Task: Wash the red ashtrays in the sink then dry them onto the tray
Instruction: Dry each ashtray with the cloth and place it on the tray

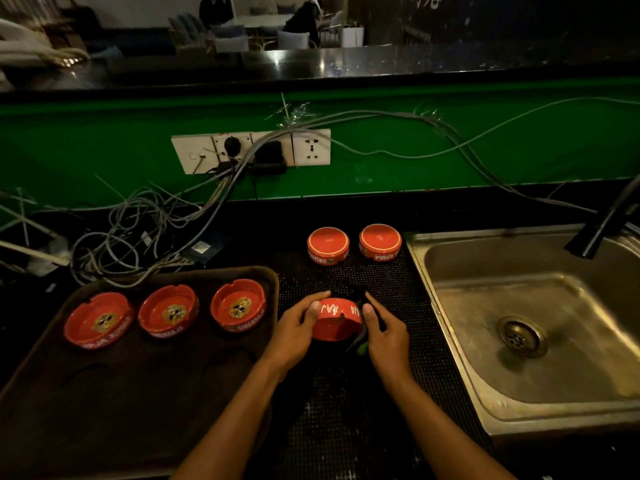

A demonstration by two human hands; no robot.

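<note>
Partly hidden, a dark cloth (pixel 360 336) sits between right hand (pixel 384 336) and ashtray (pixel 337 323).

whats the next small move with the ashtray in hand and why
Probably finish wiping the held ashtray with the dark cloth in the right hand, then the left hand sets it on the tray beside the three ashtrays there.

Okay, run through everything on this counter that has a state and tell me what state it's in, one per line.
Left hand: grips the held ashtray.
Right hand: holds a dark cloth against the ashtray.
Held ashtray: tilted, over the mat.
Three ashtrays on the tray: upright, in a row.
Two ashtrays on the mat: upside down, side by side.
Tray: front part bare.
Sink: no ashtrays inside.
Tap: no water seen running.
</note>
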